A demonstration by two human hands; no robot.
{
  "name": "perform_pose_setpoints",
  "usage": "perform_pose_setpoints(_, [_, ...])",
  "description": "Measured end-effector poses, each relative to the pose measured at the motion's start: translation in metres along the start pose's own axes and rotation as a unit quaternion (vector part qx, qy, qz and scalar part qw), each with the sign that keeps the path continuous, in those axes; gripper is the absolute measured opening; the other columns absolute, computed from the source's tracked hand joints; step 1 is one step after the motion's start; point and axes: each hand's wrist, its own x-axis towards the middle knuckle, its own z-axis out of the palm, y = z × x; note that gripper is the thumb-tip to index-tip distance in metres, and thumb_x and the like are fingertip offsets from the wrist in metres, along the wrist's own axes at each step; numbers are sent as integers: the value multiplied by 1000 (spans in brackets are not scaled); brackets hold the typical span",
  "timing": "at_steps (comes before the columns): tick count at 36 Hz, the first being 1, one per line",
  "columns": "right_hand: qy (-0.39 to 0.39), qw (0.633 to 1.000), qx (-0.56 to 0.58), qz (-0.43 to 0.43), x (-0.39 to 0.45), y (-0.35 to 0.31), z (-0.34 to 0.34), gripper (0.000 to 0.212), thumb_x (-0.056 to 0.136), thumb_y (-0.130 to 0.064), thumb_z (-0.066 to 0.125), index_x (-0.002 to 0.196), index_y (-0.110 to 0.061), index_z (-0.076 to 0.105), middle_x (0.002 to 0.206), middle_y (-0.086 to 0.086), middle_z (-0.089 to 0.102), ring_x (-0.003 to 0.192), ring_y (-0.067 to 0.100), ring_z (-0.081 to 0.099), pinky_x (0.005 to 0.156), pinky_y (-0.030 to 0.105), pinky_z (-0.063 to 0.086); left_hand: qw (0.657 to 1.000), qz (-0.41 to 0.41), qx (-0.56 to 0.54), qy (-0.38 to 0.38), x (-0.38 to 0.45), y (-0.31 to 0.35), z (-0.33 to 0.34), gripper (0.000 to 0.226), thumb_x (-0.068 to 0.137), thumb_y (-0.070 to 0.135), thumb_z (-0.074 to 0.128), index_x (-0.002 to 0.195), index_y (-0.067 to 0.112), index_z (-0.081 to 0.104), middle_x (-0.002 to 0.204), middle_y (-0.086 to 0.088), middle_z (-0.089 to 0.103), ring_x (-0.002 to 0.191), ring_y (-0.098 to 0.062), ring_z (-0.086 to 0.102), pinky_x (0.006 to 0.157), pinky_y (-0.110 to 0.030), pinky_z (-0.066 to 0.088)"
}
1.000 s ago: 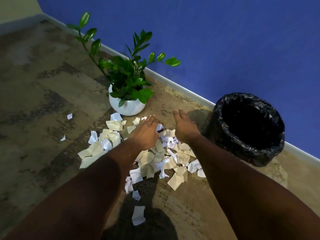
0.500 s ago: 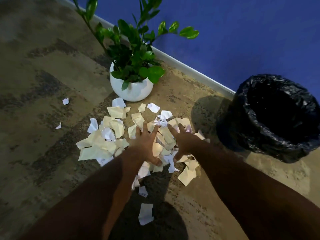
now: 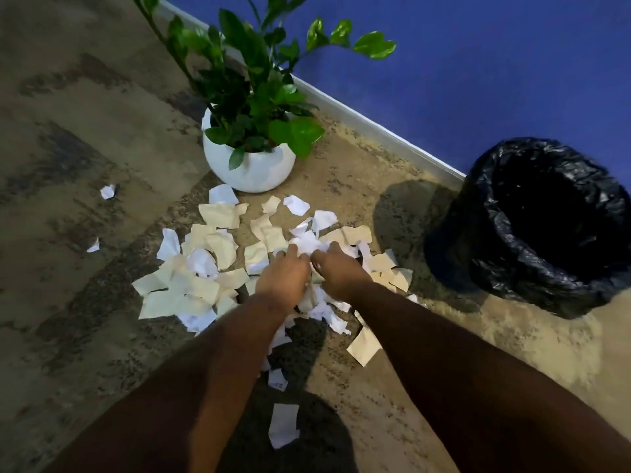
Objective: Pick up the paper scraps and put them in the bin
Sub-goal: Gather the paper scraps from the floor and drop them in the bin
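On the floor (image 3: 85,302), left hand (image 3: 282,279) and right hand (image 3: 338,274) curl around paper scraps (image 3: 191,285) beside one bin (image 3: 546,227).

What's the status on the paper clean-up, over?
Left hand and right hand side by side, fingers gathering paper scraps. Scraps on the floor, none seen in the bin. Plant pot beside the pile's far edge.

Room corner: blue wall (image 3: 478,63), carpeted floor (image 3: 68,165), potted plant (image 3: 249,158), lined bin (image 3: 532,288).
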Motion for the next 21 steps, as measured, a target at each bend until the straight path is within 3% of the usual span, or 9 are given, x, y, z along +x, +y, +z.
perform_pose_setpoints(3, [17, 1000, -1, -7, 2, -1, -6, 28, 87, -5, 61, 111, -19, 61, 115, 10, 46, 92, 29, 61, 76, 35, 55, 1000, 5, 2, -6, 1, -1, -10, 37, 91, 10, 57, 127, 10, 51, 127, -14, 46, 117, -33, 52, 88, -42, 50])
perform_pose_setpoints(5, [23, 1000, -4, -18, 2, -2, -11, 22, 88, -6, 57, 105, -17, 65, 111, 12, 48, 91, 31, 59, 69, 31, 45, 1000, 4, 5, -9, 0, -4, -18, 31, 93, 10, 54, 124, 9, 53, 126, -15, 50, 115, -34, 54, 88, -43, 48])
perform_pose_setpoints(10, [48, 998, 8, -40, -6, -9, -31, 15, 83, -8, 61, 91, -15, 71, 95, 12, 55, 92, 28, 56, 66, 29, 34, 1000, -2, 12, 19, -7, -4, -40, 25, 92, 8, 52, 115, 10, 62, 118, -14, 60, 107, -30, 62, 85, -36, 49])
perform_pose_setpoints(15, [92, 994, 7, -56, -14, -12, -53, 20, 84, -11, 58, 97, -9, 73, 105, 16, 62, 100, 33, 60, 80, 34, 49, 999, -25, -24, 36, -15, 0, -65, 24, 90, 12, 59, 113, 13, 68, 108, -11, 65, 100, -28, 65, 84, -36, 53])
perform_pose_setpoints(21, [113, 992, 34, -33, -35, -13, -87, 16, 85, -13, 64, 94, -11, 77, 95, 14, 67, 88, 30, 63, 75, 31, 50, 993, -44, -90, 70, -26, 10, -98, 23, 89, 11, 59, 110, 10, 68, 111, -13, 67, 105, -31, 64, 83, -33, 48])
